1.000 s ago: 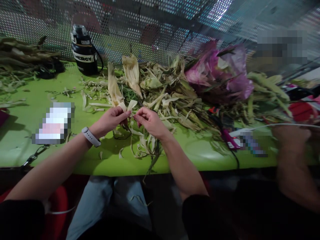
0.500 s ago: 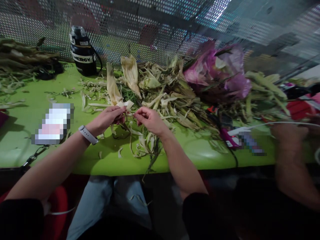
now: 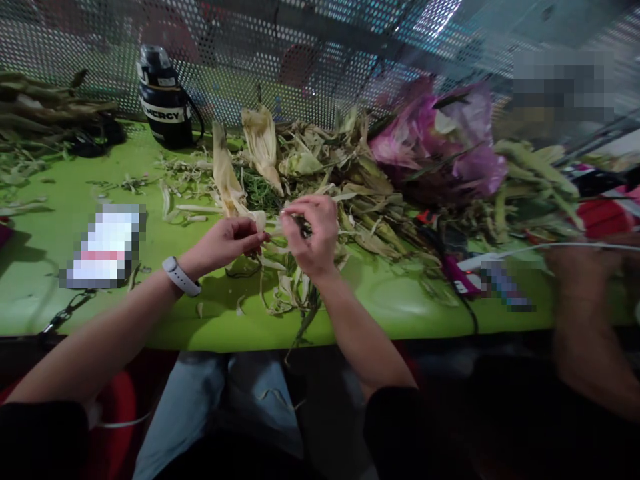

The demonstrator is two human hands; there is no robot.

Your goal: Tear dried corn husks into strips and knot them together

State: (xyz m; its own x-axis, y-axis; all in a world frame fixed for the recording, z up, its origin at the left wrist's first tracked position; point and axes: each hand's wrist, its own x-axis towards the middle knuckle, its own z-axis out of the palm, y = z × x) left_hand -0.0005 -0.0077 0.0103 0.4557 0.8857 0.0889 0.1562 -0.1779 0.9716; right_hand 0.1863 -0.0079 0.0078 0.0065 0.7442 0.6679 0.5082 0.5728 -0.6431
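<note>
My left hand (image 3: 227, 245), with a pale band on its wrist, pinches a pale strip of corn husk (image 3: 260, 220) between thumb and fingers. Just right of it, my right hand (image 3: 315, 233) is raised with curled fingers, thumb and fingertips close together. Anything between those fingertips is too small to make out. Behind my hands lie two dried corn husks (image 3: 227, 175), a bundle of thin green strands (image 3: 260, 192) and a heap of husks (image 3: 370, 180). Torn husk shreds (image 3: 285, 287) lie below the right hand on the green table (image 3: 200, 327).
A black bottle (image 3: 167, 110) stands at the back left, before a perforated metal screen (image 3: 240, 60). A phone (image 3: 107, 243) lies at left. A pink plastic bag (image 3: 440, 140), a magenta device (image 3: 465, 277) and a white cable (image 3: 520, 250) are at right, beside another person's arm (image 3: 583, 300).
My right hand has lifted and moved right, away from the left. The left hand has shifted slightly right and down, still pinching the husk strip.
</note>
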